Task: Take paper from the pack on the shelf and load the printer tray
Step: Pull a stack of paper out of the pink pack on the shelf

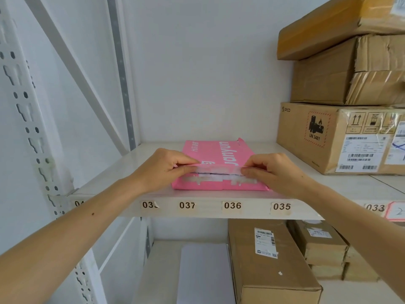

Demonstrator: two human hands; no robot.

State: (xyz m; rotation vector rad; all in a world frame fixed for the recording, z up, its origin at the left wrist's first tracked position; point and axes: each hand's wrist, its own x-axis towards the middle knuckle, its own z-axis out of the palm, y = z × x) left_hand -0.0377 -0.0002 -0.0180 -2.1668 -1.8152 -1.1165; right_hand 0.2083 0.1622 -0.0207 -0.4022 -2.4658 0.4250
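Observation:
A pink paper pack [215, 153] with white lettering lies flat on the white shelf [252, 212], above the labels 037 and 036. Its near end flap [219, 170] is lifted, showing a thin dark gap and white paper edges beneath. My left hand [163, 168] pinches the left end of that flap between thumb and fingers. My right hand [275, 172] pinches its right end in the same way. Both hands rest at the pack's front edge. No printer or tray is in view.
Stacked cardboard boxes [341, 137] fill the shelf's right side, close to the pack. On the lower shelf sit more brown boxes [269, 262] and a white flat sheet stack [203, 273]. A perforated white upright [28, 119] stands at the left.

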